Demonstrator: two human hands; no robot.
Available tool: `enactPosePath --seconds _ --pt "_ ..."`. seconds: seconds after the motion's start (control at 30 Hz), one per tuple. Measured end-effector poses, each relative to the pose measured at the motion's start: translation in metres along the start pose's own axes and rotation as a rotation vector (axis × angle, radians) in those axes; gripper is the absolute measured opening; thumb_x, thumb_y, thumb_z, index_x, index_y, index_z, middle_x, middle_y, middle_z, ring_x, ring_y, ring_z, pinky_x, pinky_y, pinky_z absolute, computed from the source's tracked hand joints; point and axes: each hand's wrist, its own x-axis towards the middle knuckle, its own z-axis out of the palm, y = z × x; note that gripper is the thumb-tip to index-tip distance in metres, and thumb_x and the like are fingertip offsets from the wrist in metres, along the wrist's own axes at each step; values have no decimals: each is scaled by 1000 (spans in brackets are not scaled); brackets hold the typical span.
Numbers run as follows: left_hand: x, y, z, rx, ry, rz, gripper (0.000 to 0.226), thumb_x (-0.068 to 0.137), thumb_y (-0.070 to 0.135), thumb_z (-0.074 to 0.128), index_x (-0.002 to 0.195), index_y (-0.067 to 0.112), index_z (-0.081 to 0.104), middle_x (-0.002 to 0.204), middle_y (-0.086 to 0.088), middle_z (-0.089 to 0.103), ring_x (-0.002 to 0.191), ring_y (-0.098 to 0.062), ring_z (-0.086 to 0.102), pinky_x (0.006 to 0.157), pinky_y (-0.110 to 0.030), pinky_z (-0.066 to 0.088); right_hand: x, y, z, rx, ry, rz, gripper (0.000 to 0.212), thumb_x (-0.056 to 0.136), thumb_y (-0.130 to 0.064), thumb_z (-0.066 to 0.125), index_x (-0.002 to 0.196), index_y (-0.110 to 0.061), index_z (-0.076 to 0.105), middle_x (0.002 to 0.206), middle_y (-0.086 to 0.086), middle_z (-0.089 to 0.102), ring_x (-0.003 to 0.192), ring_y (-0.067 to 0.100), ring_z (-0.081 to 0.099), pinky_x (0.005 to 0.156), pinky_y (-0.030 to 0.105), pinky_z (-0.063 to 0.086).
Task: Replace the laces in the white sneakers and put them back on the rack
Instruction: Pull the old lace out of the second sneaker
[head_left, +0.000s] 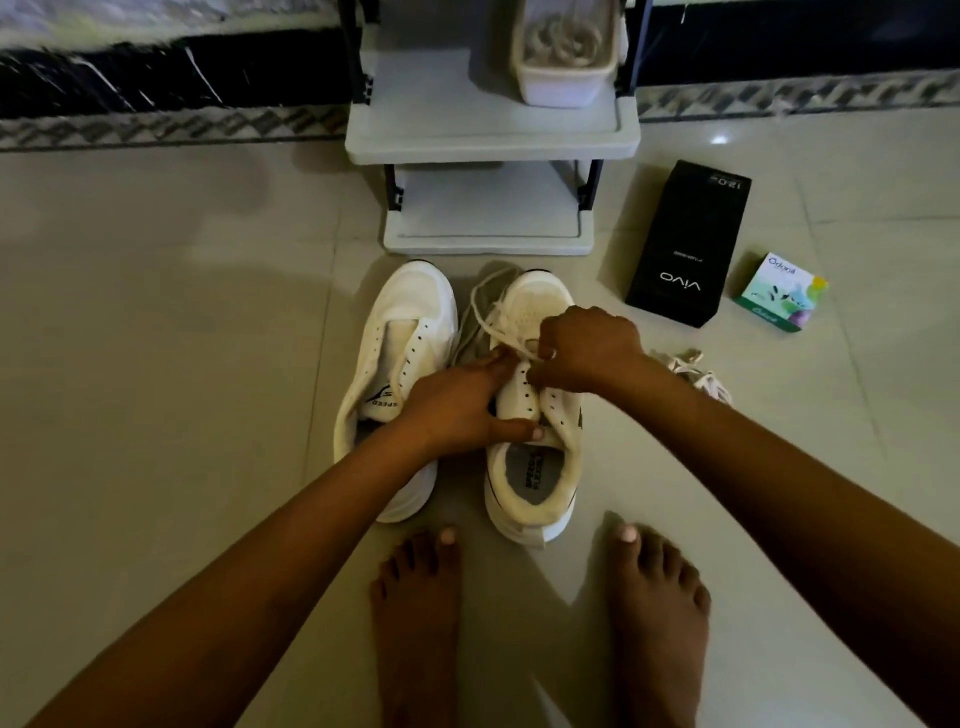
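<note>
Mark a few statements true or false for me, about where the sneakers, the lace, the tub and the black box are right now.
1. The left sneaker has a lace threaded through it. False: its eyelets are empty.
2. The right hand pinches a lace over the right sneaker. True.
3. The left hand holds that same sneaker. True.
4. The white tub sits on the floor. False: it is on the upper shelf of the rack.
5. The black box stands on the rack. False: it lies on the floor beside it.
</note>
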Motion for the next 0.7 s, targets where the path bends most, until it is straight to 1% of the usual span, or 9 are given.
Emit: enactPosePath --seconds 0.13,0.2,0.33,0.4,0.47,0.53,0.57,0.63,0.7 --pt "-1 2 -3 11 -13 -13 93 78 61 62 150 32 10 156 7 20 136 -19 35 102 -33 39 4 -9 4 -133 176 -57 36 91 -40 52 114 -14 59 110 7 59 106 23 52 76 30 31" --pt "-2 3 -3 1 -22 -13 95 78 61 62 150 32 8 157 8 17 137 -18 34 102 -33 39 4 -6 1 -72 151 -61 33 92 -39 51 108 -12 61 100 5 57 99 22 53 74 29 32" --pt "-3 1 -3 -1 -20 -20 93 78 61 61 150 32 9 157 10 19 134 -19 38 98 -31 41 -3 9 -24 711 -129 12 9 90 -17 57 86 -9 61 87 1 54 82 14 49 64 18 36" --pt "-3 0 -3 -10 -22 -22 94 78 62 61 150 33 9 157 10 19 134 -19 38 97 -31 40 -12 14 -32 906 -184 -13 17 91 -11 57 74 -13 59 77 -3 53 74 8 48 61 16 34" --pt "-3 -1 -1 -17 -33 -21 95 77 64 60 150 32 9 157 9 18 136 -18 35 99 -31 39 -23 12 -39 1082 -245 -67 16 93 -14 53 79 -16 60 75 -4 55 72 7 49 62 18 37" --pt "-1 0 -1 19 -43 -19 96 76 68 58 150 30 10 157 7 18 137 -18 33 102 -33 37 -29 4 -53 1437 -366 -208 17 94 -15 47 84 -17 59 74 -3 55 68 8 51 63 20 42" --pt "0 1 -2 41 -48 -24 97 76 69 57 151 28 9 157 6 17 139 -19 31 104 -34 36 -27 2 -63 1522 -368 -275 15 93 -16 47 85 -17 59 75 -2 55 68 8 52 63 19 44" --pt "-1 4 -2 61 -60 -44 99 77 68 56 151 26 7 158 5 14 140 -19 28 107 -34 33 -22 -3 -81 1470 -185 -274 10 91 -19 51 89 -18 61 80 -2 57 75 10 53 65 19 45" --pt "-2 6 -5 55 -59 -53 98 77 66 57 151 27 7 158 6 15 139 -19 29 106 -33 33 -11 -1 -84 1298 81 -86 14 94 -22 51 103 -16 61 95 0 60 91 15 56 68 19 43"
